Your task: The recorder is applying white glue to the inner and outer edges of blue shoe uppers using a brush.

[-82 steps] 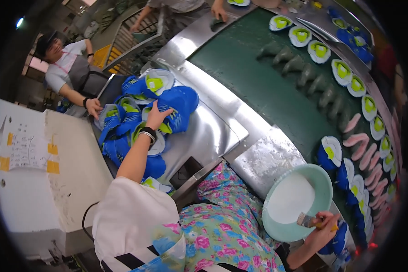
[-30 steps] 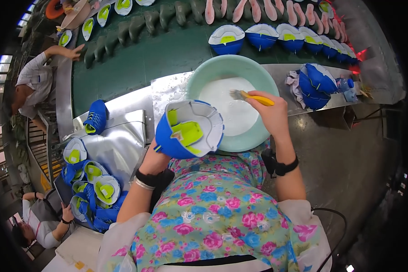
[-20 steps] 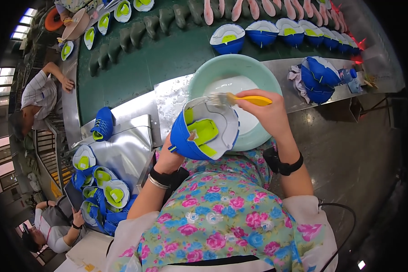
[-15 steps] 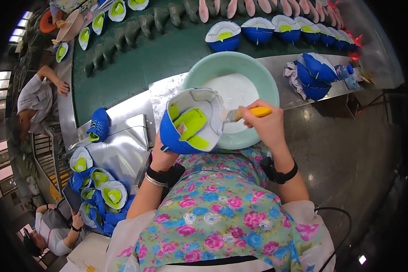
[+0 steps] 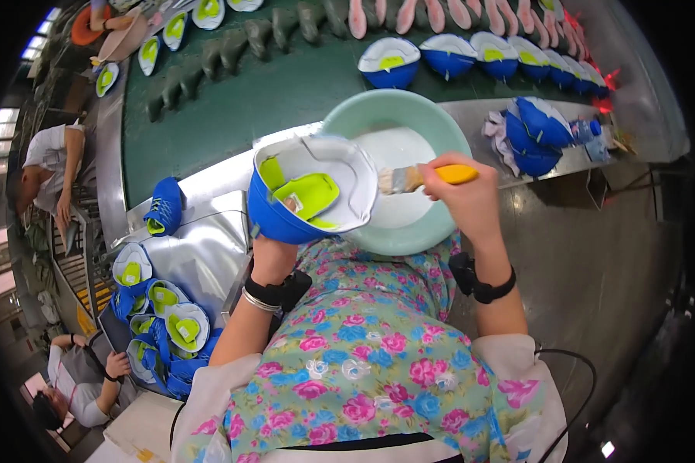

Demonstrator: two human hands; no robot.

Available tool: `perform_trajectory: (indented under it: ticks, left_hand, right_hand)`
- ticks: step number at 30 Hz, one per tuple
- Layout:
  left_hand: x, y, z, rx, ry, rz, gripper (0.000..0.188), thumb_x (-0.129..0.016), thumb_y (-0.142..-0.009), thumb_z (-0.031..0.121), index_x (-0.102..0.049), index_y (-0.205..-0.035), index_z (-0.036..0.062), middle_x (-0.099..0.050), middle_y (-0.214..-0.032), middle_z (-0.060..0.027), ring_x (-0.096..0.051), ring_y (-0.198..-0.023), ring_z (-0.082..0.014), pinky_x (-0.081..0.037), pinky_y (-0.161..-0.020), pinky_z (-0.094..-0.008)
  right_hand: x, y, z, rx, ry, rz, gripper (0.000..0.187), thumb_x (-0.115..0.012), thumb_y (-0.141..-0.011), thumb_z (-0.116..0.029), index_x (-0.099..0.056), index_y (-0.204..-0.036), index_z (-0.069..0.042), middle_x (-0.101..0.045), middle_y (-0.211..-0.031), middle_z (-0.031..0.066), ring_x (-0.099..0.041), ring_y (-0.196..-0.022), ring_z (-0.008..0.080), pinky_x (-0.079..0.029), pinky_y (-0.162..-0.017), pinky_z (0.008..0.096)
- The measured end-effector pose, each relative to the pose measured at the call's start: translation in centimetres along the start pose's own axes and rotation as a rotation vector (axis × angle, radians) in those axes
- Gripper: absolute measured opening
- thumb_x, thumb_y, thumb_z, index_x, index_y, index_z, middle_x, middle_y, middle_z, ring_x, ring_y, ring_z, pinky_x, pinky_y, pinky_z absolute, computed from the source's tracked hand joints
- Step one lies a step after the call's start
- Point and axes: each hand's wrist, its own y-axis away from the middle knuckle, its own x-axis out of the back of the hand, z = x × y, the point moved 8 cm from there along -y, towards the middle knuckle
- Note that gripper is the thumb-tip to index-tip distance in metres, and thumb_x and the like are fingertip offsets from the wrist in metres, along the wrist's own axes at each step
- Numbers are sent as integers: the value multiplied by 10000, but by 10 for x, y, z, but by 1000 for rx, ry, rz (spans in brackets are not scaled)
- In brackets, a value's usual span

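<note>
My left hand grips a blue shoe upper from underneath, its fingers mostly hidden behind it. The upper is tilted so that its white inside and bright green lining face up. In my right hand is a paintbrush with a yellow handle, its fingers closed round it. The pale bristles point left, at or very close to the upper's white edge; I cannot tell whether they touch. Below both hands sits a pale green basin holding white liquid, partly covered by the upper and brush.
Ahead, a green conveyor belt carries dark shoe lasts, pink pieces and several blue uppers. More uppers are heaped left, near a blue shoe. Stacked uppers and a bottle stand right. Other people are at left.
The upper has shifted left and turned slightly in my left hand. My right hand has moved a little right with the paintbrush, now held more level. A co-worker's arm at left has lowered.
</note>
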Motion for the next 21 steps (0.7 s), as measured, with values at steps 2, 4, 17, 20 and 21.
perform_trajectory:
  ticks: [2,4,17,20,21]
  left_hand:
    - [17,-3,-38,350,461,-28,256,-584,-880,186,-543,-1092,49,-640,-973,-96,-631,-701,-220,-472,-476,-371]
    - [4,2,-29,486,613,-107,346,-576,-829,145,-537,-1157,42,-638,-1020,-129,-654,-839,-257,-551,-680,-400]
    - [-41,12,-48,876,621,-268,395,-616,-800,55,-549,-1188,22,-643,-1074,-129,-644,-935,-263,-539,-856,-380]
    - [-14,-41,-16,662,433,-215,467,-620,-859,145,-491,-1301,66,-598,-1214,-89,-596,-1073,-244,-486,-945,-402]
    - [-2,-59,-2,576,384,-176,444,-596,-894,173,-484,-1312,73,-584,-1244,-77,-582,-1102,-233,-470,-962,-402]
  right_hand:
    - [6,-4,-23,117,11,4,82,-707,-786,-60,-669,-793,12,-638,-661,29,-590,-595,68,-462,-550,208]
    - [3,6,-60,200,-30,-51,88,-720,-758,-25,-689,-836,4,-677,-748,54,-627,-668,102,-481,-603,234]
    - [-20,-35,-24,114,36,-310,119,-725,-798,-112,-684,-812,-1,-653,-643,30,-614,-570,86,-482,-535,243]
    - [4,-18,-5,-126,-147,-169,156,-716,-816,-110,-654,-758,21,-631,-611,44,-614,-543,101,-480,-501,229]
    - [15,-11,-5,-186,-203,-86,160,-708,-823,-103,-646,-753,27,-633,-619,57,-610,-532,106,-476,-488,224]
